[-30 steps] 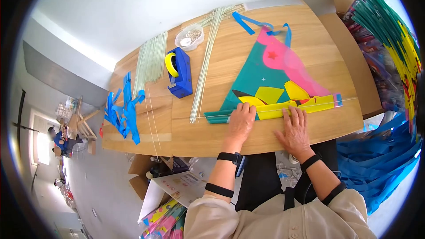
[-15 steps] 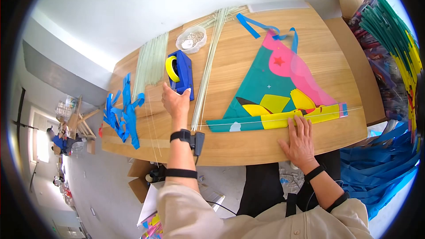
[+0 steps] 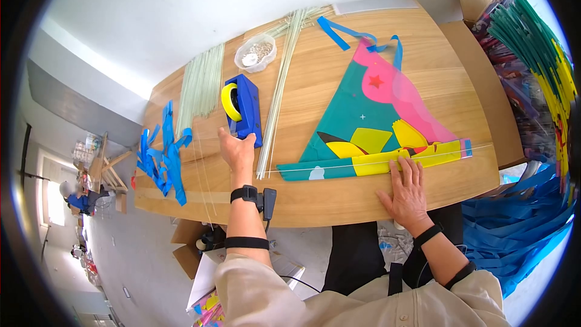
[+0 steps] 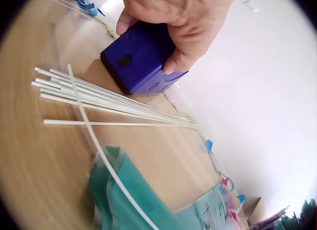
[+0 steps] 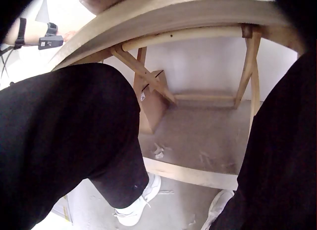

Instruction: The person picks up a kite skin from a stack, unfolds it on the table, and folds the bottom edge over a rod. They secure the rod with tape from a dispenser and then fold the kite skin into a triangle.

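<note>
A blue tape dispenser (image 3: 251, 106) with a yellow roll of tape (image 3: 230, 103) stands on the table. My left hand (image 3: 238, 150) grips its near end, thumb on one side and fingers on the other; the left wrist view shows the thumb (image 4: 177, 61) against the blue body. To the right lies a triangular green, pink and yellow kite sail (image 3: 346, 118), with a thin white rod (image 3: 387, 158) along its near edge. My right hand (image 3: 407, 192) rests on that yellow edge, fingers extended. Only a sliver of this hand shows in the right wrist view.
Pale thin rods (image 3: 279, 94) lie beside the dispenser, and another bundle (image 3: 201, 82) lies farther left. A clear bowl (image 3: 270, 60) of small pieces stands behind. Blue strips (image 3: 172, 154) lie at the table's left. A cardboard box (image 3: 481, 91) stands at the right edge.
My left hand has left the near edge of the kite sail and moved left to the tape dispenser, where it now grips the near end. My right hand has stayed on the sail's edge.
</note>
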A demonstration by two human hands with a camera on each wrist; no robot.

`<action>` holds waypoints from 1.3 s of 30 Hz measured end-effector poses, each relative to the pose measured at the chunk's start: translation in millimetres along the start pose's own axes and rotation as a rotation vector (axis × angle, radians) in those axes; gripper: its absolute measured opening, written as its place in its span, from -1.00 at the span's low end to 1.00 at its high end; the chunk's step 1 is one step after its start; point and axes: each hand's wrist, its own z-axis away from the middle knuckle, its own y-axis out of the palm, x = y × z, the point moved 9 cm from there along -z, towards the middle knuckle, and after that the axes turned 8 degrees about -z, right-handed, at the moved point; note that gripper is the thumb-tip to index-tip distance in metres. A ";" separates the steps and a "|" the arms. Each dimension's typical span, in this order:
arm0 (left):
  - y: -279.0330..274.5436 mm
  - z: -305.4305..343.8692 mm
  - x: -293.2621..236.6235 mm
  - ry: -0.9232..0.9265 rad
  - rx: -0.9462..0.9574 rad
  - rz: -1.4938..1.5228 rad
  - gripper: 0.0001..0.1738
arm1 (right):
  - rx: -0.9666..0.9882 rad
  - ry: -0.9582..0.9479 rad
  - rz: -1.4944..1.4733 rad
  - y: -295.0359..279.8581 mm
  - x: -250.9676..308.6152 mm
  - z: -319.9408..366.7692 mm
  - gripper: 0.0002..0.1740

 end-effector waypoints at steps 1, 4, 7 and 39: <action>-4.1 4.0 -1.5 -0.006 0.011 0.021 -0.03 | -0.001 -0.001 -0.002 -0.6 0.2 0.1 -0.19; -8.7 12.5 0.5 0.006 0.003 0.031 -0.04 | 0.008 -0.002 0.002 -0.8 0.5 0.3 -0.19; -16.5 20.1 -1.0 0.019 -0.008 0.018 -0.05 | 0.007 0.005 0.004 -0.6 0.2 0.6 -0.20; 16.6 -7.8 53.9 -0.489 0.573 0.840 -0.95 | -0.024 0.003 -0.027 -3.3 -2.1 3.7 -0.21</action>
